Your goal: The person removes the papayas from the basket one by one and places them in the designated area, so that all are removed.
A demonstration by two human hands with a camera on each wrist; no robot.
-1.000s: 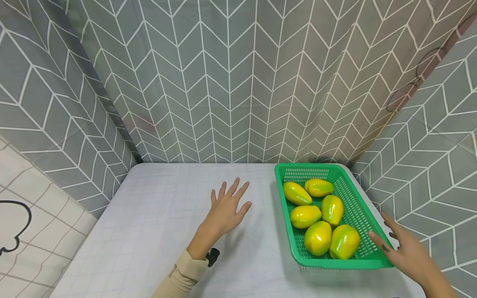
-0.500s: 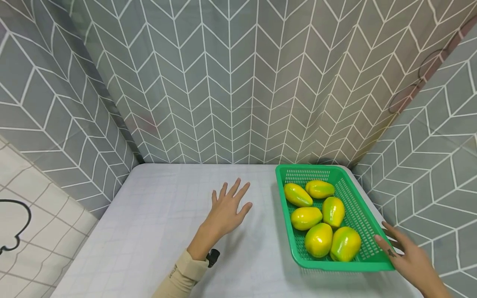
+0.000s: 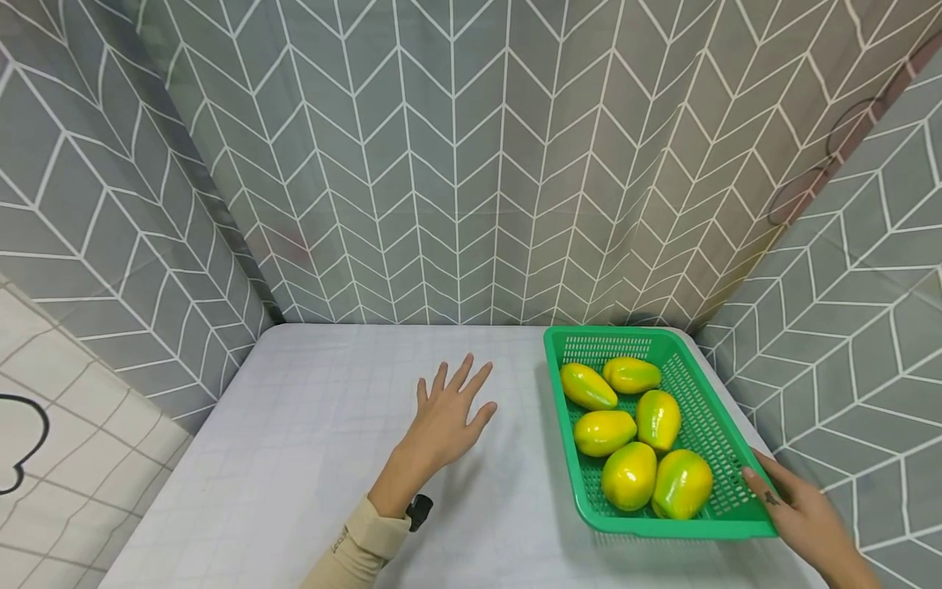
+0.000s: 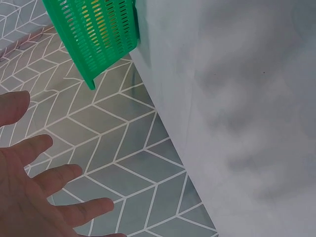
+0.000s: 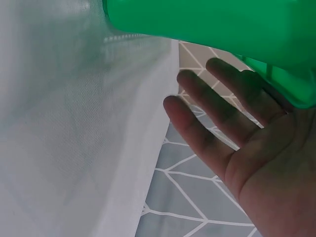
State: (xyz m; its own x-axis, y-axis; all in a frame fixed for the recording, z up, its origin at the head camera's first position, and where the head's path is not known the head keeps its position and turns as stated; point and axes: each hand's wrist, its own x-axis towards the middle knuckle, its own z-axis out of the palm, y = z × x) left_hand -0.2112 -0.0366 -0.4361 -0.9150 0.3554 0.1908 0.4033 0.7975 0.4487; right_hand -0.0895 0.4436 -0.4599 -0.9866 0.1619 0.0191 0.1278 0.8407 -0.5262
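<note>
A green plastic basket [image 3: 680,526] with slotted walls stands at the right of the table, holding several glossy yellow-green fruits [image 3: 628,474], papaya-like in shape. My right hand [image 3: 809,523] grips its near right corner, thumb over the rim and the other fingers outside. From the right wrist, the fingers of that hand [image 5: 271,163] extend beneath the basket's rim [image 5: 212,24]; the thumb is hidden. Over the middle of the table, my left hand [image 3: 440,421] hovers palm down, fingers spread, holding nothing. In the left wrist view the basket [image 4: 69,44] appears beyond the left hand's fingers [image 4: 86,211].
A white cloth covers the table [image 3: 294,425]. Grey chevron-patterned curtains [image 3: 456,164] hang behind it and along both sides. A white grid-patterned cloth [image 3: 81,442] lies at the far left. The basket stands close to the right-hand curtain [image 3: 868,352].
My right hand has come in from beside the basket's near right corner and closed on its rim. The left hand stays in place. The basket and fruits look the same.
</note>
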